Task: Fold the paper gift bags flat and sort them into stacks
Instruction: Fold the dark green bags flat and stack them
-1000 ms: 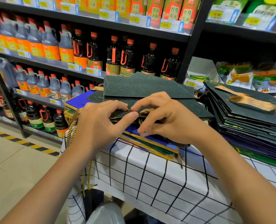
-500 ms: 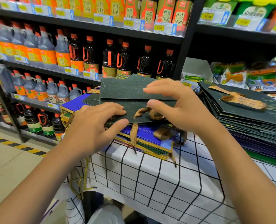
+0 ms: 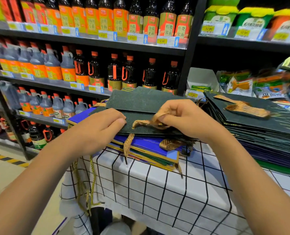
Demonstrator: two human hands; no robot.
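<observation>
Head view cutting off the table (image 3: pixel 157 192) at bottom and right, hiding lower bags under upper ones. Showing two stacks (image 3: pixel 259 129) of flat bags, too many layers for counting. Resting atop the nearer stack (image 3: pixel 146 148): one dark green bag (image 3: pixel 140 116). Left hand (image 3: pixel 98 129) pressing down on that bag, fingers curled, gripping nothing. Right hand (image 3: pixel 183 119) pinching its gold ribbon handle (image 3: pixel 151 121).
</observation>
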